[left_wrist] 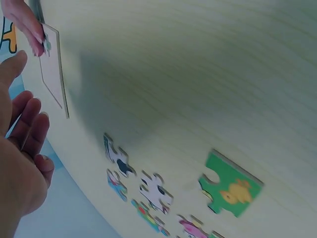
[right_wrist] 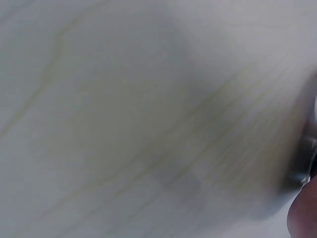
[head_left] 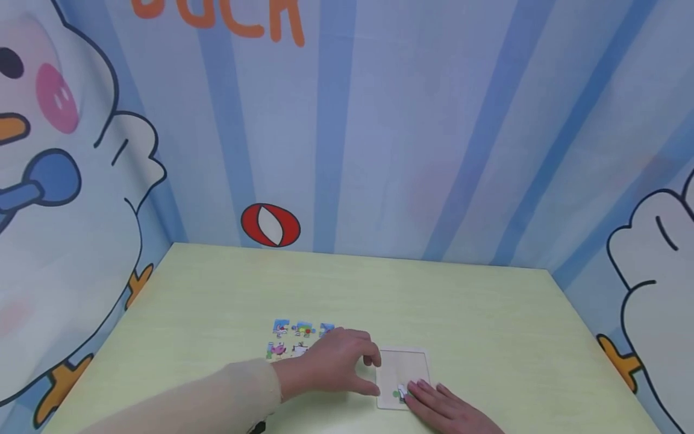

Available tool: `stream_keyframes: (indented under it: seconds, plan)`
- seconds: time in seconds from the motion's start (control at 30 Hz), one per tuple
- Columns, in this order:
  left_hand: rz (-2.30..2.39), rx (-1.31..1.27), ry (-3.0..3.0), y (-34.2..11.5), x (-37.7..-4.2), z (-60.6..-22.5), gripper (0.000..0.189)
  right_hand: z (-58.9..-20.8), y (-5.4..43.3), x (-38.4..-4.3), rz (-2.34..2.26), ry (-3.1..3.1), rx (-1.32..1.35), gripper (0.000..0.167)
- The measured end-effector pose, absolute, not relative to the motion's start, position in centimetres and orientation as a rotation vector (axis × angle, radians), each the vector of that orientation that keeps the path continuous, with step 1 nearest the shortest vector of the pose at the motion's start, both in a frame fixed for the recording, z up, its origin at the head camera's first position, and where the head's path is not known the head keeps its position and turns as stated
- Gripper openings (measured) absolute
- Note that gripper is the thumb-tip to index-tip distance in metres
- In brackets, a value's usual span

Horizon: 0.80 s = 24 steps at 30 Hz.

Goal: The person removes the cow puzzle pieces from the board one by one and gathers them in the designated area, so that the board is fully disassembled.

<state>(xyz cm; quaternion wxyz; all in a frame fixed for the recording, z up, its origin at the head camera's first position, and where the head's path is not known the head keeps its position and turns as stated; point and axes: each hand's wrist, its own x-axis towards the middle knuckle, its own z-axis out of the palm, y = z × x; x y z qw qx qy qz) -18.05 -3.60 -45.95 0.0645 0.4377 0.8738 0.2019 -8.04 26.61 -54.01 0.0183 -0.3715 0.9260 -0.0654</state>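
Observation:
A shallow wooden puzzle tray [head_left: 399, 364] lies on the table, and a small puzzle piece [head_left: 402, 393] with white and green print sits at its lower right. My right hand [head_left: 452, 413] rests its straight fingertips on that corner, partly covering the piece. My left hand [head_left: 338, 361] hovers at the tray's left edge, thumb and fingers spread apart with nothing between them. In the left wrist view the same left hand [left_wrist: 25, 148] shows loosely bent, empty fingers. Just a blurred bit of skin [right_wrist: 304, 213] appears in the right wrist view.
Several loose puzzle pieces lie left of the tray, among them a cow-patterned piece [left_wrist: 156, 191] and a green piece [left_wrist: 233, 186] with an orange-brown animal. My left hand hides some of them in the head view. A striped blue backdrop [head_left: 379, 150] rises behind the pale table [head_left: 434, 301].

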Motion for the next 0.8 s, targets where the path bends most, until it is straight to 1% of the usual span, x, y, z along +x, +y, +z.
stream_keyframes:
  seconds: [0.37, 0.63, 0.8]
  plan:
    - [0.547, 1.313, 2.596, -1.0, -18.0, -46.7, 0.036, -54.2, 26.9, -8.2, -0.211, 2.86, -1.175, 0.073]
    - [0.5, 1.351, 2.591, -0.4, -18.0, -48.0, 0.034, -54.0, 26.9, -8.1, -0.2, 2.86, -1.162, 0.072]
    - [0.467, 1.357, 2.598, -0.4, -18.1, -48.4, 0.034, -53.7, 27.0, -7.9, -0.207, 2.841, -1.105, 0.074]
